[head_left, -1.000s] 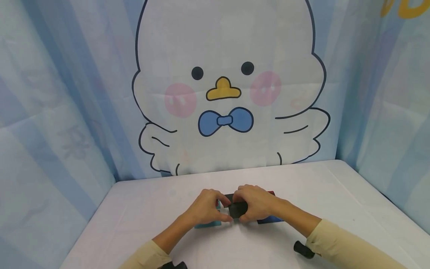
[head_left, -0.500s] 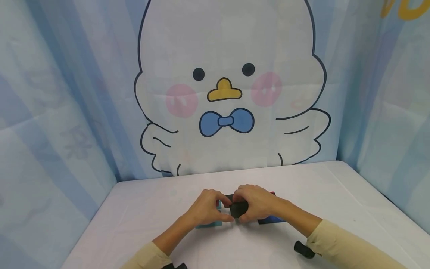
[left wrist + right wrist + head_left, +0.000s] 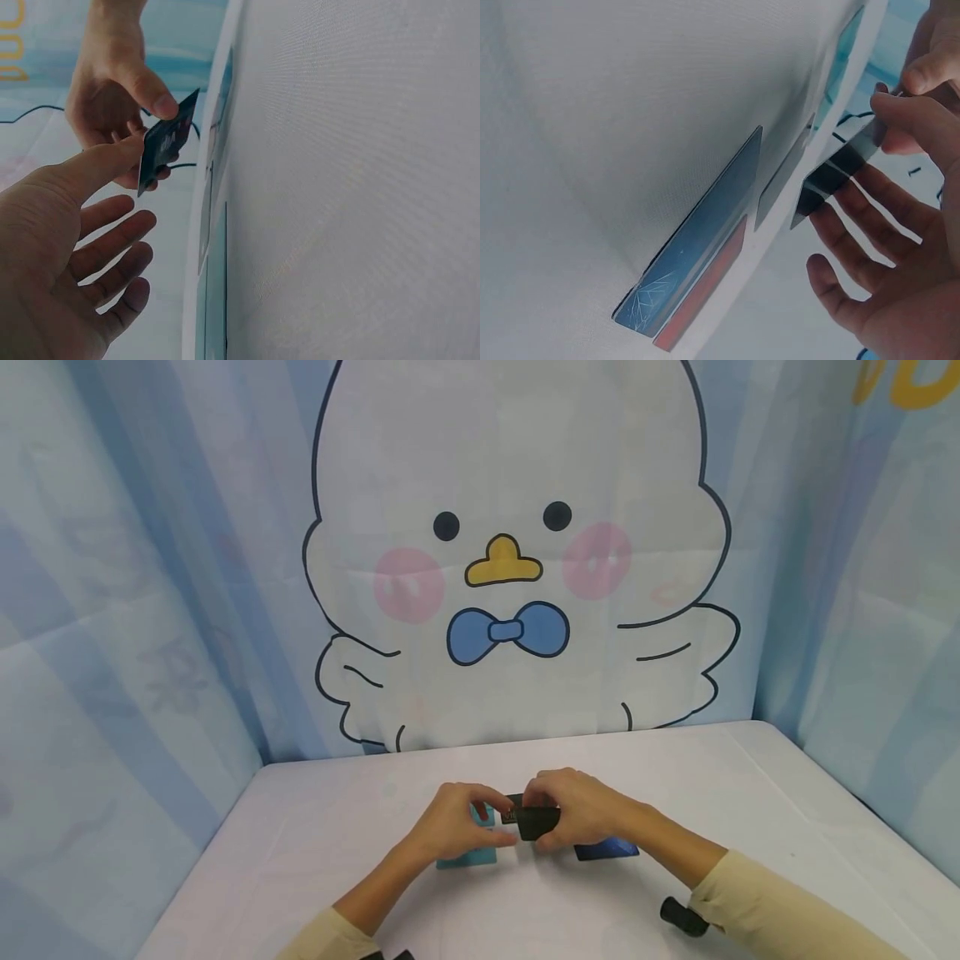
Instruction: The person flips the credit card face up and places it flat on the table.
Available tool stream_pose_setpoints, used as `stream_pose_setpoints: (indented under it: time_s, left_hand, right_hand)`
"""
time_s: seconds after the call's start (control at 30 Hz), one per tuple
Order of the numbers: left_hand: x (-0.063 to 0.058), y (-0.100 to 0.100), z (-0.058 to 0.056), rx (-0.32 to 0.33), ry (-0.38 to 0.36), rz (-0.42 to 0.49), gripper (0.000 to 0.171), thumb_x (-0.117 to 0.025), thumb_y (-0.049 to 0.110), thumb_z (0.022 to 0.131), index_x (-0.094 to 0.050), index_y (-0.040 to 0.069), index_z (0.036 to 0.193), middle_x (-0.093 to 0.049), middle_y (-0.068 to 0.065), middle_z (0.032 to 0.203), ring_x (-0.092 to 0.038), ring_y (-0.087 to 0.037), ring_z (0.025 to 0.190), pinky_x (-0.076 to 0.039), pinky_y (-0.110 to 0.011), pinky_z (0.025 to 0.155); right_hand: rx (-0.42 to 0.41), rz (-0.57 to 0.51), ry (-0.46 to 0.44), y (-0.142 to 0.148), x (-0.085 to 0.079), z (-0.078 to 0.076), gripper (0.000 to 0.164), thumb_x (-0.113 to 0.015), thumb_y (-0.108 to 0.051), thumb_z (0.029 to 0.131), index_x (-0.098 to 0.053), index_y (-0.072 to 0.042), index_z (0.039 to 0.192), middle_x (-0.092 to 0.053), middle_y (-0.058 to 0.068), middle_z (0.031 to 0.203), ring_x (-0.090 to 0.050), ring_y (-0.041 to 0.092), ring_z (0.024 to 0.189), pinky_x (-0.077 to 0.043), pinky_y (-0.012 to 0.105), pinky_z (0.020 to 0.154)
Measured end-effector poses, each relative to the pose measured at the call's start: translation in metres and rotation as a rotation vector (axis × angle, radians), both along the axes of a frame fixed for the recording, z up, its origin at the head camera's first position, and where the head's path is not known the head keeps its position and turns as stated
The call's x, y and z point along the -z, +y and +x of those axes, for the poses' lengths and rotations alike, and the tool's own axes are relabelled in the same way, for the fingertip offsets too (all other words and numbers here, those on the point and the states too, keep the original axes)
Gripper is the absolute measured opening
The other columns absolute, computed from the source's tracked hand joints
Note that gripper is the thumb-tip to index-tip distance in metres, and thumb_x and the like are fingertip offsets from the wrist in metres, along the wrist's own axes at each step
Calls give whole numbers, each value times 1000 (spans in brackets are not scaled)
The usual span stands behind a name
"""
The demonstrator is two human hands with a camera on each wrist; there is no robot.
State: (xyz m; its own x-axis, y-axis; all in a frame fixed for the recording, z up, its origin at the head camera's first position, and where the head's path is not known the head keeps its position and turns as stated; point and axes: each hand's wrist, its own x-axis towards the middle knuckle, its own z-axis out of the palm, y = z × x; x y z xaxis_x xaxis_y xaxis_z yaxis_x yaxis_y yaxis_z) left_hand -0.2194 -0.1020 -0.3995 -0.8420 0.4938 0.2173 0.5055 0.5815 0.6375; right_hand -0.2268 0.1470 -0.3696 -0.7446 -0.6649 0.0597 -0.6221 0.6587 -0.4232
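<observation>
- By the right hand (image 3: 577, 807), a dark card (image 3: 539, 825) was pinched between thumb and fingers, tilted above the white table (image 3: 750, 810), at that hand's eight o'clock.
- At the card's nine o'clock, the left hand (image 3: 459, 820) was relaxed, fingers parted; whether the card was touched by it could not be told.
- Around the held card, a black card (image 3: 509, 815) was seen at ten o'clock, a teal card (image 3: 470, 858) at eight, a blue card (image 3: 611, 848) near four.
</observation>
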Motion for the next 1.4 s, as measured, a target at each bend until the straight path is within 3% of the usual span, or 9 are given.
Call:
stream_pose_setpoints:
  time_s: [0.23,0.37,0.6,0.8,1.0,1.17,1.4]
  left_hand:
    - [0,-1,0,0,-35,24,41,-90,38,79,-81,17,113,-79,0,106,-66,-16,86,-53,-24,70]
    - [0,-1,1,9,-41,49,42,-91,37,79,-80,15,114,-79,0,107,-67,-16,86,-54,-24,70]
    - [1,-2,-1,25,-65,80,43,-90,36,80,-80,13,115,-79,0,110,-69,-18,87,-56,-24,70]
    - [2,-1,-1,22,-95,95,44,-90,35,80,-79,13,116,-79,0,110,-70,-19,89,-57,-24,71]
    - [4,-1,-1,23,-110,97,45,-89,36,80,-79,12,117,-79,1,110,-70,-20,89,-57,-24,70]
    - [5,0,0,20,-133,101,45,-89,35,81,-79,11,118,-79,-1,111,-70,-20,89,-56,-24,70]
    - [5,1,-1,20,-139,109,45,-90,34,81,-78,12,118,-79,-2,111,-69,-21,89,-56,-23,73]
  right_hand:
    - [-1,-56,-61,2,-3,0,41,-89,-24,78,-69,-18,114,-67,-8,102,-61,12,94,-56,37,84]
    - [-17,-107,-95,5,-4,-1,41,-88,-21,80,-68,-17,116,-69,-6,106,-64,17,99,-58,45,87]
    - [-44,-176,-129,9,-3,-4,42,-87,-21,82,-66,-15,117,-70,-1,111,-67,25,104,-55,28,75]
    - [-57,-217,-134,12,0,-5,44,-87,-23,82,-64,-15,119,-70,1,112,-70,25,104,-56,28,76]
    - [-61,-288,-176,14,4,-5,52,-85,-22,85,-58,-19,129,-70,2,114,-72,28,102,-58,42,84]
    - [-74,-344,-216,16,7,-5,52,-83,-21,87,-57,-21,131,-71,12,117,-72,30,102,-58,52,89]
    - [-65,-382,-212,18,7,-6,48,-82,-16,87,-56,-18,127,-74,15,118,-72,29,103,-57,33,79]
